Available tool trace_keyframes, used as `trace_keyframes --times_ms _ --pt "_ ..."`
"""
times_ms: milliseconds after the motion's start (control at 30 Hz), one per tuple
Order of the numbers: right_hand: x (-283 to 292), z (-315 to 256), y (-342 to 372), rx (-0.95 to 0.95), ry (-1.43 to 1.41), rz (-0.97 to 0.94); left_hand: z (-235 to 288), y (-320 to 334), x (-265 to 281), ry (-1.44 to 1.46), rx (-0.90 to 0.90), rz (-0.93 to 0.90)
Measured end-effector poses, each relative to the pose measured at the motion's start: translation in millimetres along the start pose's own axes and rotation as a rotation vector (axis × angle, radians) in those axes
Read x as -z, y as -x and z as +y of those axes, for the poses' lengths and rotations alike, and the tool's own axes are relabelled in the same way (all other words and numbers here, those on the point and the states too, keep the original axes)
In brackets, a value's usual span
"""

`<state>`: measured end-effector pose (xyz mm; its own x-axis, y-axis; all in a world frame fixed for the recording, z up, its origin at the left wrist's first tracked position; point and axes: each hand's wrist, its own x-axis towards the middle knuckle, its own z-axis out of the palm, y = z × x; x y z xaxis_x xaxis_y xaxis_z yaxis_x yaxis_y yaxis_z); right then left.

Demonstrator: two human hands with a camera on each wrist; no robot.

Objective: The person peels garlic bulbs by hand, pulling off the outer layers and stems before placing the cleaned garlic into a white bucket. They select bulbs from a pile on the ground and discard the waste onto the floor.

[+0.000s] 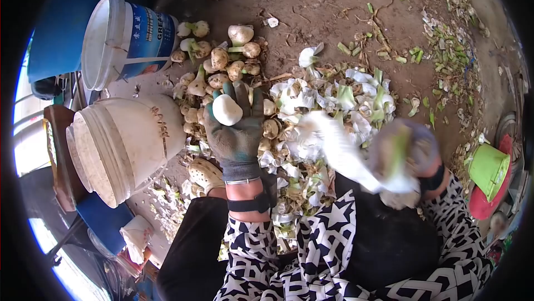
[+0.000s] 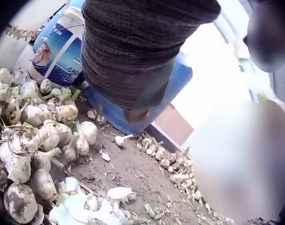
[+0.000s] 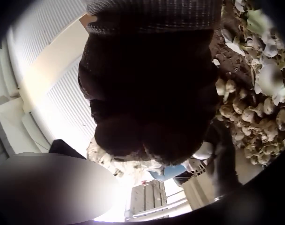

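My left hand (image 1: 236,142), in a grey-green glove, is palm up with its fingers extended toward a heap of garlic. A peeled white garlic bulb (image 1: 227,110) lies on the palm and fingers. Off to the right, my gloved right hand (image 1: 409,145) is blurred by motion. It grips garlic peel (image 1: 340,153), which trails as a white streak beside a green stalk (image 1: 399,151). In the right wrist view the curled fingers (image 3: 119,138) are dark, with pale, ragged material at their tips. The left wrist view shows mostly the knitted cuff (image 2: 128,51), which hides the hand.
Unpeeled garlic bulbs (image 1: 219,59) lie heaped ahead, next to loose white peels (image 1: 361,98). At left are a cream bucket (image 1: 139,139) and a blue-labelled bucket (image 1: 150,36), both tipped sideways in this view. A green container (image 1: 489,172) stands far right. Trimmed stalks (image 1: 434,50) litter the dirt floor.
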<state>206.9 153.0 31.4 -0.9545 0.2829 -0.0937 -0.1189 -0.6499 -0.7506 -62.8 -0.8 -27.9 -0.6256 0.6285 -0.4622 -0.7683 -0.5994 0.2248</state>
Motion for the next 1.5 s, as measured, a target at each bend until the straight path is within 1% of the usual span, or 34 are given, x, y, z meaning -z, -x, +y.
trace_keyframes --times_ms 33,67,100,167,200,233,267,300,333,367,433,467,500,533,567,633,700,733,767,833,900,967,1033,1067,1100,1133,1167,1233,1300,1333,1367,1433,1467,1500 --pt "-6.0 -9.8 -3.7 0.072 -0.097 -0.123 3.0 -3.6 -2.0 -0.028 -0.040 0.129" --pt "7.4 -15.3 3.4 -0.028 0.225 -0.077 6.2 -7.3 -0.2 -0.033 -0.045 0.153" --pt "13.6 -17.4 -9.1 -0.023 0.229 -0.078 10.2 -11.3 3.6 -0.039 -0.048 0.178" --pt "28.8 -17.6 -41.0 -0.857 0.836 -0.186 28.9 -21.4 7.5 -0.002 -0.011 0.064" --pt "41.9 10.3 -45.8 -0.898 1.414 -0.233 48.1 -36.8 0.4 0.028 0.038 0.071" --pt "54.7 39.0 -50.4 -0.899 1.994 -0.276 74.1 -54.5 -4.3 -0.036 -0.041 -0.055" --pt "60.2 42.6 -59.6 -0.854 1.930 -0.205 114.2 -61.0 -25.4 0.243 0.308 -0.289" --pt "67.1 43.0 -73.7 -0.810 1.865 -0.143 139.5 -53.5 -66.4 -0.007 0.184 -0.401" --pt "68.3 46.5 -89.9 -0.687 1.857 -0.052 159.9 -50.0 -97.3 -0.022 0.063 -0.413" --pt "66.2 50.9 -109.8 -0.562 1.839 0.047 150.0 -42.5 -123.9 -0.024 -0.131 -0.371" --pt "62.5 62.7 -167.3 -0.385 1.821 0.146 148.6 -38.7 -124.4 -0.178 -0.198 -0.238" --pt "52.4 67.9 -197.1 -0.201 1.942 0.147 141.2 -39.5 -110.6 -0.243 -0.204 -0.154" --pt "47.4 67.3 -232.8 -0.146 1.949 0.076 133.8 -44.1 -89.6 -0.348 -0.206 -0.100" --pt "34.4 67.4 -261.7 -0.089 2.041 0.035 112.7 -42.2 -74.6 -0.391 -0.189 0.041" --pt "21.7 68.1 -289.9 -0.031 2.133 -0.010 97.8 -40.2 -54.1 -0.468 -0.111 0.140" --pt "23.5 100.9 -359.6 -0.425 2.256 -0.119 62.6 -31.0 -20.4 -0.532 0.013 0.067" --pt "39.7 107.1 -368.4 -0.297 2.205 -0.310 33.5 -21.0 -3.2 -0.562 0.061 0.136" --pt "53.6 121.0 -387.1 -0.293 2.220 -0.353 26.5 -16.5 1.9 -0.594 0.051 0.187" --pt "49.2 107.5 -372.4 -0.200 2.202 -0.287 20.9 -15.7 7.1 -0.629 0.035 0.206" --pt "64.8 102.3 -345.9 -0.145 1.903 -0.056 17.8 -10.9 13.1 -0.818 -0.022 0.185" --pt "100.0 119.8 -311.5 -0.019 1.170 0.115 6.2 -13.7 26.0 -1.078 -0.203 0.109" --pt "67.0 92.7 -248.6 -0.369 0.248 0.199 -10.9 -11.5 23.6 -1.552 -0.450 -0.067" --pt "49.7 113.4 -197.0 -0.269 -0.061 0.159 -31.5 -19.2 32.2 -1.620 -0.547 -0.155" --pt "39.6 120.3 -177.7 -0.260 -0.162 0.145 -39.6 -18.8 36.6 -1.494 -0.558 -0.239" --pt "30.9 120.8 -165.9 -0.251 -0.263 0.130 -49.3 -16.9 36.8 -1.385 -0.534 -0.235" --pt "31.9 118.4 -159.0 -0.257 0.009 0.189 -53.2 -13.3 37.5 -1.406 -0.545 -0.232" --pt "33.6 109.2 -157.2 -0.171 0.511 0.203 -54.8 -7.7 31.0 -1.427 -0.559 -0.228" --pt "43.0 112.7 -159.2 -0.012 0.785 0.186 -51.7 4.7 11.5 -1.503 -0.563 -0.196" --pt "21.9 83.4 -159.5 -0.028 0.878 0.218 -43.0 12.5 -2.9 -2.072 -0.899 -0.336" --pt "13.1 70.9 -159.7 -0.046 0.967 0.246 -41.4 11.3 -1.8 -1.984 -0.933 -0.354" --pt "11.9 67.4 -158.2 -0.042 0.964 0.241 -39.1 13.3 -1.9 -1.987 -0.938 -0.352" --pt "13.4 61.3 -151.9 0.029 0.940 0.128 -34.4 19.6 -6.0 -1.768 -0.713 -0.309" --pt "12.1 54.6 -148.4 -0.137 0.873 0.156 -31.6 23.4 -11.4 -1.534 -0.545 -0.275" --pt "11.9 51.9 -145.0 -0.136 0.868 0.159 -24.9 24.5 -10.8 -1.362 -0.436 -0.329"
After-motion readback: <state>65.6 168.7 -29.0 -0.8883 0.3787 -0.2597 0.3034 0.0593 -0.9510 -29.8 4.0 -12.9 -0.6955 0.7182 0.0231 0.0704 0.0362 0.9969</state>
